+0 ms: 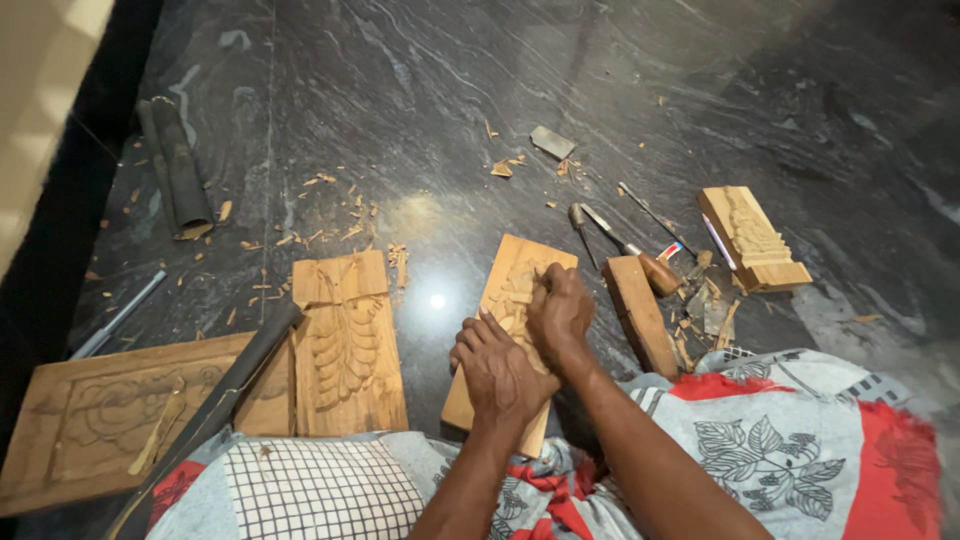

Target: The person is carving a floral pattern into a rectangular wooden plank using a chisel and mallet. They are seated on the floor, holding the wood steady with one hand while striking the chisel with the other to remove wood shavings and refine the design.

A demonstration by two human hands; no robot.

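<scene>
Your panel lies flat on floor, just ahead of your lap, long axis running away from you, tilted right at far end. Your left hand presses flat on near half, fingers spread. Your right hand sits beyond it at mid-panel, grip closed tight on small tool, barely visible. Block lies just right, parallel.

I see no packages, labels, signs or screens anywhere on the dark stone floor around me.
</scene>
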